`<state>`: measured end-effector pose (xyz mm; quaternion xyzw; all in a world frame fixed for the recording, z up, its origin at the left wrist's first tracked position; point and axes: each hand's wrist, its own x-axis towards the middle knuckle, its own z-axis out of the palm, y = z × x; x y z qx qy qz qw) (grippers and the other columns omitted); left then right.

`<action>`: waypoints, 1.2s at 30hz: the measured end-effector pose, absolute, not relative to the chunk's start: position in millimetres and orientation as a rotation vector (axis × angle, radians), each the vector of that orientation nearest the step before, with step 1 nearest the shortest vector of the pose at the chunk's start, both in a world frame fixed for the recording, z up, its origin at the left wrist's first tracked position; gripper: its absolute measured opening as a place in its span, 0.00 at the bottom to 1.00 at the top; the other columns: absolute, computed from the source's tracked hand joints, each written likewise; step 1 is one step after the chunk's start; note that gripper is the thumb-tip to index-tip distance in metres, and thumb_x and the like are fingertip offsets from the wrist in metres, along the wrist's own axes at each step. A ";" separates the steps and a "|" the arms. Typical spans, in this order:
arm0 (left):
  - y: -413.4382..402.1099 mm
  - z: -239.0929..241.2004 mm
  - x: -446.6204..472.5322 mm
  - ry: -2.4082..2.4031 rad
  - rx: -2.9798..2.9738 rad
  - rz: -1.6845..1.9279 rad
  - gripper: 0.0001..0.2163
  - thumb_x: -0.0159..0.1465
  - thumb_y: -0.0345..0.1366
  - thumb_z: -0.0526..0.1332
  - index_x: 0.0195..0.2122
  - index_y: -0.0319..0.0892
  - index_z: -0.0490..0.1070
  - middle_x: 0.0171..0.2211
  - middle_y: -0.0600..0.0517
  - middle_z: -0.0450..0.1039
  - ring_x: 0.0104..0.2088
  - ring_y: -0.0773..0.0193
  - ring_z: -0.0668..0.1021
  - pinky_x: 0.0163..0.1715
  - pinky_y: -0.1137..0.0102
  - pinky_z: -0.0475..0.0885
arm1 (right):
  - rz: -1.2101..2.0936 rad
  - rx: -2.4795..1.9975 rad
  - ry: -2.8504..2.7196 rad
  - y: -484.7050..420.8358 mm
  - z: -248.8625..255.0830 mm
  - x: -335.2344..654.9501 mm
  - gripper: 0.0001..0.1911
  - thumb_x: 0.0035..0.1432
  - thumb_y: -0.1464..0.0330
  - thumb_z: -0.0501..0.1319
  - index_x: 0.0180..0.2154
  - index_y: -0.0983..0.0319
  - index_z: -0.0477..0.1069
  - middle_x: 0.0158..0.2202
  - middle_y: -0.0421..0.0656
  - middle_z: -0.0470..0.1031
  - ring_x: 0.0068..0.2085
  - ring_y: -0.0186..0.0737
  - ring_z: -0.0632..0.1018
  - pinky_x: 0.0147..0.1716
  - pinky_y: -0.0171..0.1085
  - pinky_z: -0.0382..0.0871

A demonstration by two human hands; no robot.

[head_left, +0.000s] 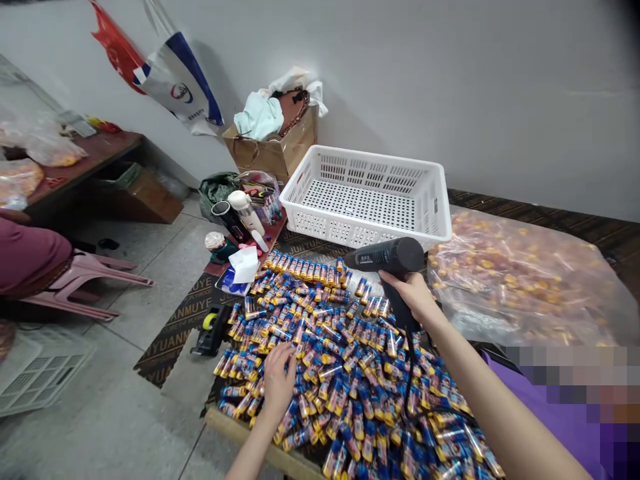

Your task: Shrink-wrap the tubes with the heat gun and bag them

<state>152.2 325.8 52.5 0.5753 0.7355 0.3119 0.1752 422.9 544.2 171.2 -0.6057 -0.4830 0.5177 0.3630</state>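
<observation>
My right hand grips the handle of a black hair dryer. Its nozzle points left over the far part of the pile, and its cord hangs down across the tubes. Small clear tubes with blue and yellow ends and printed wraps lie spread over the table, many of them jumbled. Toward the back, some line up side by side in a row. My left hand lies palm down on tubes at the left of the pile, its fingers apart; the fingertips are partly hidden.
Behind the pile stands a white plastic basket. A large clear bag of orange-yellow pieces lies at right. A tape dispenser, paper and bottles are at left. Another person sits on a pink stool far left.
</observation>
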 end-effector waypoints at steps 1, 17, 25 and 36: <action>324.7 52.1 148.7 2.081 1.628 0.879 0.11 0.63 0.37 0.53 0.37 0.44 0.74 0.42 0.47 0.75 0.46 0.57 0.74 0.47 0.57 0.70 | 1.325 -1.572 -1.284 540.1 174.8 424.5 0.19 0.43 0.54 0.66 0.30 0.64 0.73 0.26 0.44 0.77 0.25 0.42 0.74 0.24 0.37 0.68; 447.7 66.7 129.3 1.906 1.805 0.688 0.12 0.60 0.28 0.51 0.37 0.41 0.73 0.40 0.46 0.75 0.44 0.58 0.74 0.47 0.59 0.70 | 1.515 -1.500 -0.936 504.4 201.1 383.1 0.19 0.42 0.57 0.69 0.33 0.64 0.72 0.25 0.43 0.76 0.21 0.39 0.73 0.19 0.35 0.67; 590.0 50.9 198.0 1.879 1.962 0.284 0.24 0.59 0.44 0.58 0.55 0.43 0.62 0.61 0.40 0.55 0.61 0.46 0.57 0.57 0.46 0.51 | 1.309 -1.726 -0.714 483.0 208.7 450.1 0.23 0.38 0.59 0.71 0.38 0.61 0.74 0.29 0.43 0.79 0.28 0.45 0.78 0.26 0.39 0.73; 449.9 49.6 210.7 1.450 2.222 0.501 0.19 0.61 0.32 0.53 0.54 0.47 0.63 0.55 0.47 0.65 0.58 0.55 0.63 0.59 0.48 0.52 | 1.508 -1.670 -0.839 499.9 178.7 437.2 0.20 0.41 0.57 0.69 0.35 0.63 0.73 0.25 0.43 0.77 0.21 0.40 0.74 0.21 0.38 0.70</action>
